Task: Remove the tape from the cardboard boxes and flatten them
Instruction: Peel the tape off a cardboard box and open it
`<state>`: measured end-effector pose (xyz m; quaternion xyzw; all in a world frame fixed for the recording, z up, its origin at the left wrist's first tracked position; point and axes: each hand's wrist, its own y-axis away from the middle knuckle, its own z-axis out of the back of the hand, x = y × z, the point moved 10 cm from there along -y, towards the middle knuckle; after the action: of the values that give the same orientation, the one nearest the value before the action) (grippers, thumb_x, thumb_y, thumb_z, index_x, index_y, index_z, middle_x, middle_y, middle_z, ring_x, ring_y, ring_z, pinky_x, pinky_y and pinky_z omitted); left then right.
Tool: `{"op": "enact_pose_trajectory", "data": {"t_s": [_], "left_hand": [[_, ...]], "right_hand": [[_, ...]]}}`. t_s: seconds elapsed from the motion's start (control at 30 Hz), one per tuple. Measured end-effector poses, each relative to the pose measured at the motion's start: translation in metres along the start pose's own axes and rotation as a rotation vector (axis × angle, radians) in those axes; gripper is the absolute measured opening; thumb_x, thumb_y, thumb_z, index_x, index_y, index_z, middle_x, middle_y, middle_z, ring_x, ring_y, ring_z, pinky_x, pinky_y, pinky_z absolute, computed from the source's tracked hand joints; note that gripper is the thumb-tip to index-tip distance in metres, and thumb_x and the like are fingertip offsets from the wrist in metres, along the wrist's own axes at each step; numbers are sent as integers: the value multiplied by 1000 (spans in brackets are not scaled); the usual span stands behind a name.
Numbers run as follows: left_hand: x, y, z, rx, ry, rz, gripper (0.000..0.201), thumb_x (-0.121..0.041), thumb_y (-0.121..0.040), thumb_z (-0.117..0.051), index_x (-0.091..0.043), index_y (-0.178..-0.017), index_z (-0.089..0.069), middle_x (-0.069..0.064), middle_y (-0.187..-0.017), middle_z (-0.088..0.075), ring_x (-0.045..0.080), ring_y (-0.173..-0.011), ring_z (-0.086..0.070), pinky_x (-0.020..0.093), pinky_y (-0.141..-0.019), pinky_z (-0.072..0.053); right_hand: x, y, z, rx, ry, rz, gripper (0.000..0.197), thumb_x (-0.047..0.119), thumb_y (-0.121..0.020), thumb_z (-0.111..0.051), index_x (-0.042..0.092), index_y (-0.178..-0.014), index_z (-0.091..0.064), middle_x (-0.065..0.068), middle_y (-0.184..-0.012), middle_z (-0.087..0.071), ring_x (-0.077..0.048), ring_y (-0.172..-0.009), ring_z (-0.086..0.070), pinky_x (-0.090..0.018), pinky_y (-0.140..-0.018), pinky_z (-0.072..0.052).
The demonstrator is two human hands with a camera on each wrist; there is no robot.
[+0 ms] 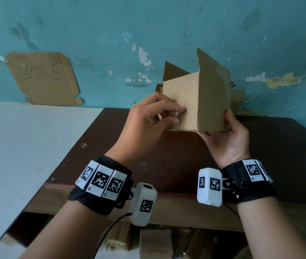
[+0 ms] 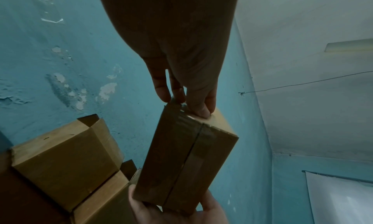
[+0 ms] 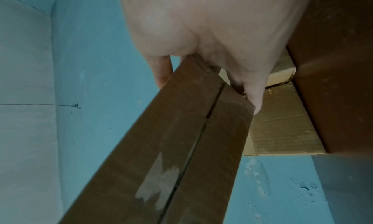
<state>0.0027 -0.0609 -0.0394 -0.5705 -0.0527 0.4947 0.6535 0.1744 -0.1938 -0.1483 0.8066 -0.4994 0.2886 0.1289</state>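
Observation:
I hold a small brown cardboard box (image 1: pixel 191 101) in the air over the dark table (image 1: pixel 167 165), with its top flaps standing open. My right hand (image 1: pixel 227 139) cups the lower right corner, thumb up the right face. My left hand (image 1: pixel 154 116) is at the lower left edge with curled fingers. In the left wrist view its fingertips (image 2: pixel 201 111) pinch the end of the box (image 2: pixel 181 163), where clear tape (image 2: pixel 189 120) wraps over the bottom seam. The right wrist view shows the box's underside (image 3: pixel 171 147) with a whitish tape patch (image 3: pixel 161 179) beside the seam.
More open cardboard boxes (image 2: pixel 66 155) stand against the teal wall behind the held box. A flattened cardboard sheet with writing (image 1: pixel 44 77) hangs on the wall at left. Further boxes (image 1: pixel 156 243) sit under the table. A white surface (image 1: pixel 17 146) lies left of the table.

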Motion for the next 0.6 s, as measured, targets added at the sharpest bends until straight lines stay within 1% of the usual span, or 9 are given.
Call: {"op": "enact_pose_trajectory", "data": {"t_s": [0.03, 0.13, 0.23, 0.3, 0.37, 0.43, 0.5, 0.6], "left_hand": [[1, 0, -1, 5, 13, 9, 26, -4, -83, -80, -20, -102, -75, -2, -101, -64, 15, -86, -62, 25, -76, -53], [7, 2, -2, 20, 19, 38, 22, -3, -82, -80, -21, -93, -74, -8, -98, -63, 11, -86, -62, 33, -73, -55], [13, 4, -3, 16, -28, 57, 16, 0, -82, -79, -16, -84, -75, -5, -96, -63, 14, -83, -61, 38, -71, -51], [13, 5, 0, -19, -45, 44, 11, -1, -83, -80, -10, -88, -76, -4, -96, -65, 15, -85, -63, 38, -72, -53], [14, 5, 5, -73, -79, 38, 18, -4, -83, -80, -9, -100, -76, -3, -100, -67, 14, -89, -65, 36, -75, -56], [14, 4, 8, -107, -108, 32, 24, -6, -83, -81, -9, -107, -75, -3, -102, -68, 14, -90, -67, 36, -77, -57], [15, 4, 9, -115, -106, 31, 25, -8, -83, -81, -11, -108, -75, -4, -103, -68, 15, -90, -68, 37, -77, -58], [18, 5, 8, -117, -79, 51, 24, -9, -82, -82, -14, -105, -76, -5, -101, -68, 16, -87, -68, 40, -76, -57]], "right_hand": [[1, 1, 0, -2, 7, 4, 56, 30, -94, -64, 16, -148, -53, -14, -143, -61, -35, -130, -60, -54, -103, -51], [6, 1, -1, -3, 34, 30, 57, 29, -92, -64, 17, -147, -54, -13, -143, -61, -33, -131, -60, -53, -106, -51], [8, 1, -1, -4, 67, 43, 49, 28, -96, -60, 19, -144, -56, -12, -142, -63, -32, -131, -60, -54, -109, -48], [7, 1, 0, -8, 84, 49, 49, 29, -97, -59, 19, -145, -55, -12, -142, -62, -32, -131, -60, -56, -111, -45], [7, 1, -2, -14, 103, 53, 54, 32, -96, -61, 20, -147, -53, -12, -144, -61, -33, -132, -59, -57, -113, -42], [6, 1, -3, -15, 119, 54, 61, 35, -91, -65, 20, -149, -52, -12, -145, -60, -33, -134, -58, -57, -115, -41], [4, 1, -2, -16, 129, 50, 67, 37, -87, -68, 21, -150, -51, -12, -146, -59, -33, -135, -56, -56, -116, -38], [3, 0, -1, -10, 136, 43, 65, 38, -89, -66, 21, -150, -50, -12, -147, -58, -34, -136, -55, -57, -117, -36]]}}
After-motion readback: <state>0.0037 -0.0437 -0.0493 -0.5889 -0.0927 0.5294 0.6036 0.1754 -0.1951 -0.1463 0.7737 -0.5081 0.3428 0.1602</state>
